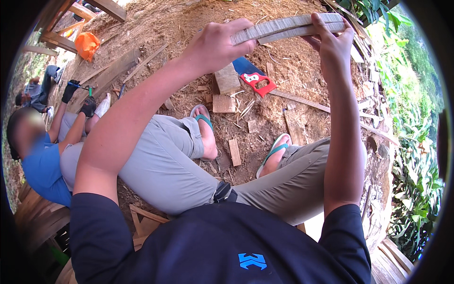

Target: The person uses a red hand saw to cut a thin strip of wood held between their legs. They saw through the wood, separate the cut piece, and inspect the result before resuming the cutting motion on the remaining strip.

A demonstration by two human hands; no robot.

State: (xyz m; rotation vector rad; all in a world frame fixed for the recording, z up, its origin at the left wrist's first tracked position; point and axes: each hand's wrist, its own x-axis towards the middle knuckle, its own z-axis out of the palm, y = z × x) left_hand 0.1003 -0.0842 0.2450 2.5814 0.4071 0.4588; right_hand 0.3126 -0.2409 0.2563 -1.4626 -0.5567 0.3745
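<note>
Two thin pale wood strips (286,24), with rough ridged edges, are held up together at the top of the view. My left hand (220,42) is closed around their left end. At the right end, my right hand (335,42) pinches them between thumb and fingers. The strips lie almost flush, one slightly offset below the other. Under them on the ground rests a handsaw (258,83) with a red handle and a blue blade, its far part hidden by the strips and hand. Wooden blocks (227,79) stand beside the saw.
Sawdust and offcuts (234,152) cover the ground around my sandalled feet. A long narrow board (302,102) runs right from the saw. At left sits a person in blue (42,165) with dark gloves, holding a thin tool. An orange bag (87,46) lies beyond; green plants (421,189) border the right.
</note>
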